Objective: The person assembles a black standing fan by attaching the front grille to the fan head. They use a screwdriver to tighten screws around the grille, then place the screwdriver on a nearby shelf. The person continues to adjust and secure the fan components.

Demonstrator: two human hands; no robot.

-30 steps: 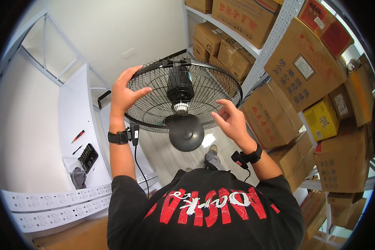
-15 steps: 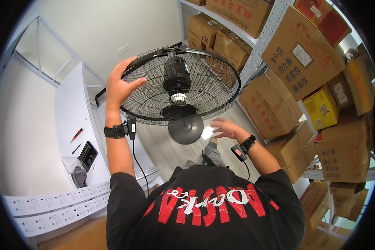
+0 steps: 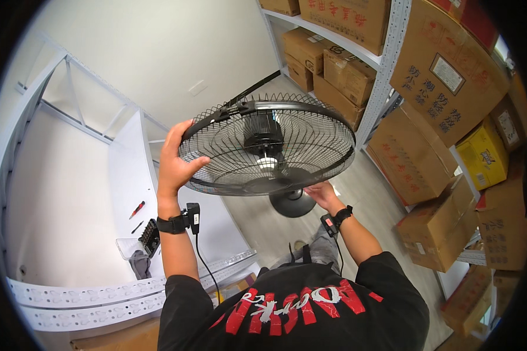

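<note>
A black pedestal fan (image 3: 263, 183) stands in front of me with its round wire guard tilted upward. Through the wires its dark motor (image 3: 262, 133) shows, and its round base (image 3: 291, 205) rests on the floor below. My left hand (image 3: 178, 161) is closed on the left rim of the guard, thumb on the near side and fingers round the outer edge. At the guard's lower right edge, close to the stand, my right hand (image 3: 325, 195) is closed against the rim, its fingertips partly hidden. Both wrists wear black straps with small cabled boxes.
On the left, a white shelf board (image 3: 211, 228) carries a red-and-black screwdriver (image 3: 137, 210), a bit set case (image 3: 150, 237) and a grey cloth (image 3: 140, 264). Cardboard boxes (image 3: 410, 155) and a yellow box (image 3: 482, 155) fill the racks on the right.
My right hand has moved from open air up to the guard's lower edge. The guard now looks flatter and covers more of the base. My left hand keeps its hold on the rim.
</note>
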